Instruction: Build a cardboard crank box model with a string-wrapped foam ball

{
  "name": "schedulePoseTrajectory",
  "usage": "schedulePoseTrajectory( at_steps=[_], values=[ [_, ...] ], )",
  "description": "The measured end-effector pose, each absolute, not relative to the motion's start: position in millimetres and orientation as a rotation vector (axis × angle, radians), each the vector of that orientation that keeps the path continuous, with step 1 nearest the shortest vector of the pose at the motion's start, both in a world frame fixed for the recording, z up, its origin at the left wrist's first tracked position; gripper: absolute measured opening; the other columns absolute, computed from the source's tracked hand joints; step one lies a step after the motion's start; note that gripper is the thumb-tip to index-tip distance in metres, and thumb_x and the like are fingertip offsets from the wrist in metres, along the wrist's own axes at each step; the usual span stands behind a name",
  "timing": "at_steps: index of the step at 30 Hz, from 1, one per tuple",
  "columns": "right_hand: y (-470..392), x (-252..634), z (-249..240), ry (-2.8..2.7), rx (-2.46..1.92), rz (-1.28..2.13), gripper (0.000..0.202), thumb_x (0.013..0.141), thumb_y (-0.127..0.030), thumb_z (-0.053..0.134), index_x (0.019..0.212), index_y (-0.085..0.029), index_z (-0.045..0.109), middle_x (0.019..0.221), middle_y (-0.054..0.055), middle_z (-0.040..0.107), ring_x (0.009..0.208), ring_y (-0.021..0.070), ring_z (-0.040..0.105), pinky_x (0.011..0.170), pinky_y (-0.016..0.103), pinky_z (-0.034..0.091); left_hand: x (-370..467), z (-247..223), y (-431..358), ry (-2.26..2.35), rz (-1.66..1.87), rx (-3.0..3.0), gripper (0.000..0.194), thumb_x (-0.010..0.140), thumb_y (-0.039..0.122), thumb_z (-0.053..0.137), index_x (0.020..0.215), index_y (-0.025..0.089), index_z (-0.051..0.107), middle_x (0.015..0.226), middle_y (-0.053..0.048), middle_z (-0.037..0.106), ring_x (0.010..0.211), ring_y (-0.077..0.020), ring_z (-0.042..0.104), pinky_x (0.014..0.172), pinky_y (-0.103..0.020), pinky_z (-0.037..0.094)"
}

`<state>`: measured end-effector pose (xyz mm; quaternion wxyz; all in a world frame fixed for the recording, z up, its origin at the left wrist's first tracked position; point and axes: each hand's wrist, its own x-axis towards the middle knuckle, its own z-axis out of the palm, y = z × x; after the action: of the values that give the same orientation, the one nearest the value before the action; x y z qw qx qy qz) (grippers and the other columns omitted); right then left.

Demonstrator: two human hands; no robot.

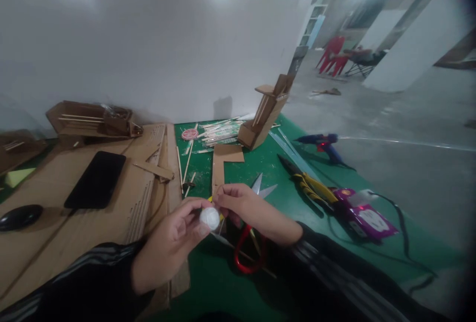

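Note:
My left hand point(173, 242) is closed round a small white ball, perhaps wound thread point(210, 218), held between thumb and fingers. Right beside the ball, my right hand point(241, 203) pinches something too small to make out, with a bit of yellow showing between the hands. Scissors with red handles point(238, 261) lie on the green table point(208, 292) under my right wrist, their blades opened and pointing away. Beyond my fingertips is a flat L-shaped cardboard piece point(218, 163).
Pliers point(310, 188), a blue glue gun point(323, 143) and a purple power strip point(366, 218) lie right. An upright cardboard structure point(266, 113) and thin sticks point(219, 133) stand behind. Cardboard sheets point(44, 232) carry a black phone point(97, 179) and mouse point(20, 217) left.

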<state>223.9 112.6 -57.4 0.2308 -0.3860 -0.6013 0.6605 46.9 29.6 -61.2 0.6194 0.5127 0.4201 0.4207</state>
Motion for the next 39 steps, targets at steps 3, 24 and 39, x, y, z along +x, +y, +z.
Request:
schedulePoseTrajectory(
  at_steps=[3,24,39],
  values=[
    [109.8,225.9,-51.4,-1.608,-1.019,1.842,0.024,0.082,-0.036,0.058,0.068,-0.016,0.057,0.055,-0.006,0.05,0.038,0.0037,0.037,0.037,0.016,0.029,47.7,-66.0,31.7,1.004,0.961,1.174,0.029,0.091,0.035,0.061,0.113,0.019,0.053,0.118,-0.009,0.064,0.111,-0.0207,0.059,0.094,-0.028,0.044],
    [96.5,220.6,-55.7,-1.916,-0.926,1.788,0.018,0.082,-0.028,0.065,0.072,-0.013,0.066,0.06,-0.002,0.06,0.048,0.0064,0.043,0.045,0.019,0.032,36.7,-69.2,37.9,1.032,1.151,1.027,0.033,0.088,0.035,0.065,0.119,0.024,0.06,0.112,-0.004,0.067,0.103,-0.0158,0.061,0.087,-0.021,0.045],
    [115.6,227.4,-56.8,-1.633,-1.039,1.845,0.017,0.079,-0.029,0.06,0.068,-0.015,0.061,0.054,-0.007,0.052,0.037,0.0033,0.042,0.035,0.015,0.032,46.1,-61.4,29.9,1.018,0.967,1.149,0.03,0.089,0.034,0.063,0.114,0.018,0.059,0.113,-0.008,0.068,0.102,-0.0183,0.062,0.089,-0.025,0.046]
  ],
)
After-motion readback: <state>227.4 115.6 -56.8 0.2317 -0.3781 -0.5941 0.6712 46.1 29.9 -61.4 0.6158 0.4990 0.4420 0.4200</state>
